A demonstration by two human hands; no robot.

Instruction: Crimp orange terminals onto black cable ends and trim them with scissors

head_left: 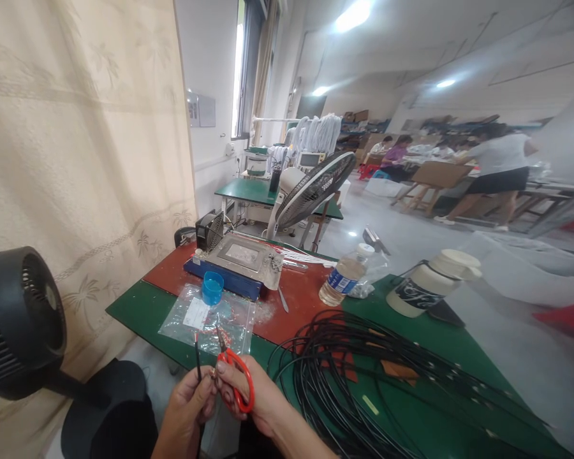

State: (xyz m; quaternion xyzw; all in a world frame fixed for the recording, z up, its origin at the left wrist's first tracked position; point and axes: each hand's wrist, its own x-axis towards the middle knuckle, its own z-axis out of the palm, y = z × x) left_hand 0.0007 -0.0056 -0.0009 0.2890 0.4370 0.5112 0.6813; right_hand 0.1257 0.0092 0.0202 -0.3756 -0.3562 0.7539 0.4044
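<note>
Presently, my left hand (186, 408) pinches the black cable (198, 357) near its tip; my right hand (263, 398) clamps the red scissors (236, 376). I judge the cable light, pliable and springy.

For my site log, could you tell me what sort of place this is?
Probably a cable-assembly workshop: coiled black cable on the green workbench, red scissors in the right hand, a cable end in the left hand, other people at tables behind.

Left hand (187, 408), right hand (261, 398): closed, adjacent.
</note>
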